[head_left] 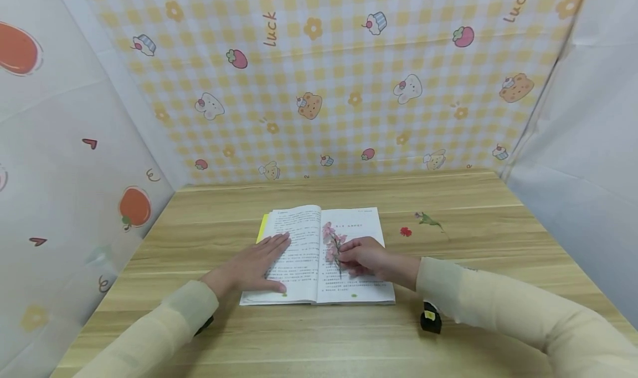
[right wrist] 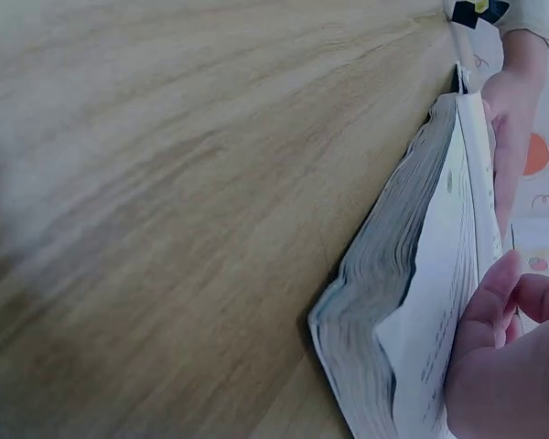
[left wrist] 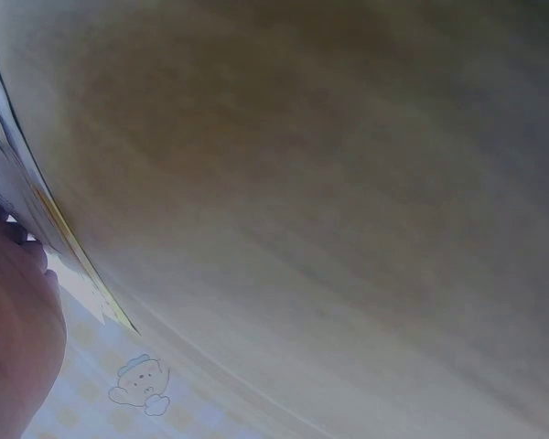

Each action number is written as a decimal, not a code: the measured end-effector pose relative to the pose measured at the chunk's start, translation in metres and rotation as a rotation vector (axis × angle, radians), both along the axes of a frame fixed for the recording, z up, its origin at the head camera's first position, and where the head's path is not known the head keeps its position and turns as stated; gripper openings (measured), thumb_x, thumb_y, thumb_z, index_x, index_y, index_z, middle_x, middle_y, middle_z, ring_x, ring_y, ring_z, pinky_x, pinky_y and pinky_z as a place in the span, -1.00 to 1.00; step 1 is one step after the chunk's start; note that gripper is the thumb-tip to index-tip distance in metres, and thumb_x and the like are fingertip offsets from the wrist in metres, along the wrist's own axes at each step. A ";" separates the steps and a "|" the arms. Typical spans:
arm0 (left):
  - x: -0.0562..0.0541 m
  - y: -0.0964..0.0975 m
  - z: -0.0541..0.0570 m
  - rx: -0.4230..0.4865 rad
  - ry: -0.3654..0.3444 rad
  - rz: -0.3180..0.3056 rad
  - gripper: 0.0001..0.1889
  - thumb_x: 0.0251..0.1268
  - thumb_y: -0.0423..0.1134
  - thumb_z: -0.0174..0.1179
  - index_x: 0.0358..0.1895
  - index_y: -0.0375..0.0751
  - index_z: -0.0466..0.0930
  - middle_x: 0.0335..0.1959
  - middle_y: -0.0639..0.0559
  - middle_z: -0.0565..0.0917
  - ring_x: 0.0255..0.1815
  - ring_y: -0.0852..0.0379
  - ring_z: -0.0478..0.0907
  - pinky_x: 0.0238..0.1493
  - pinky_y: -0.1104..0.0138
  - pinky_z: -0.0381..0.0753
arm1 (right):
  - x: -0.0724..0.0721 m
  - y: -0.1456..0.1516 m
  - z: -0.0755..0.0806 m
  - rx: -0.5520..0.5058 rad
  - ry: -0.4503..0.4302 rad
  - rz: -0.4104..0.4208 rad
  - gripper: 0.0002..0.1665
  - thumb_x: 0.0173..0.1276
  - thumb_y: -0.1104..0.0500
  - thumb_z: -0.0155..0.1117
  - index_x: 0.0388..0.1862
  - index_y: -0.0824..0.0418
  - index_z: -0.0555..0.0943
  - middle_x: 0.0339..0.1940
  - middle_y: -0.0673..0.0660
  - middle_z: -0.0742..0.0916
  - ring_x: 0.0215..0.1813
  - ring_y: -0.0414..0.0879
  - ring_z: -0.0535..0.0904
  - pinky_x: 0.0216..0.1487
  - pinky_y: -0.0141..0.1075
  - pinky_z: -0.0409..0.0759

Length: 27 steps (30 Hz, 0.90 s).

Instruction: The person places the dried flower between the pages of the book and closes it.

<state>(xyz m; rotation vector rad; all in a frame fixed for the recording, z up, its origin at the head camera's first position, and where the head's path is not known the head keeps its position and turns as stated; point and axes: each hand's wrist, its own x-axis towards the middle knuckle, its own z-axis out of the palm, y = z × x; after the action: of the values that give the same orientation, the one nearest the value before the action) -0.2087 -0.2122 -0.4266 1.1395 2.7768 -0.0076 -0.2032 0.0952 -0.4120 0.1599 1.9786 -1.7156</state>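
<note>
An open book with printed pages lies on the wooden table. My left hand rests flat on its left page, fingers straight and thumb spread towards the lower edge. Over the right page, close to the fold, is a sprig of pink flowers with a thin stem. My right hand pinches that sprig between thumb and fingers, its side low against the page. In the right wrist view the right hand is beside the thick page block, and the sprig is hidden there.
To the right of the book, a small red flower and a purple flower with a green stem lie on the table. A yellow edge shows under the book's left side. Patterned cloth hangs behind the table.
</note>
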 end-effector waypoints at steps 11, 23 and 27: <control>-0.001 0.000 -0.001 0.008 0.008 -0.010 0.17 0.12 0.58 -0.13 0.56 -0.28 -0.17 0.58 -0.11 -0.15 0.56 -0.01 -0.22 0.50 0.14 -0.10 | -0.003 -0.007 -0.001 0.076 -0.001 0.011 -0.85 0.23 0.35 0.34 -0.21 0.31 0.64 -0.46 0.16 0.72 -0.56 -0.19 0.58 -0.59 -0.45 0.57; 0.000 -0.001 -0.001 0.016 0.014 -0.019 0.16 0.14 0.56 -0.11 0.55 -0.29 -0.16 0.58 -0.12 -0.14 0.56 -0.03 -0.20 0.49 0.12 -0.09 | -0.003 -0.013 0.002 0.105 0.002 0.035 -0.84 0.20 0.38 0.36 -0.22 0.32 0.62 -0.43 0.19 0.74 -0.50 -0.16 0.64 -0.59 -0.44 0.58; 0.000 -0.001 -0.001 0.024 0.022 -0.024 0.17 0.13 0.56 -0.11 0.55 -0.31 -0.14 0.58 -0.13 -0.12 0.56 -0.04 -0.18 0.49 0.11 -0.06 | -0.002 -0.012 0.002 0.098 0.003 0.037 -0.85 0.22 0.39 0.35 -0.22 0.33 0.62 -0.42 0.20 0.75 -0.46 -0.14 0.67 -0.55 -0.41 0.61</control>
<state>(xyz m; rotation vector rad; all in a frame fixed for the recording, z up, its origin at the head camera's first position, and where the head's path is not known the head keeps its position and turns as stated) -0.2087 -0.2133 -0.4280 1.1853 2.7897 0.0100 -0.2052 0.0833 -0.4096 0.1538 2.0565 -1.5977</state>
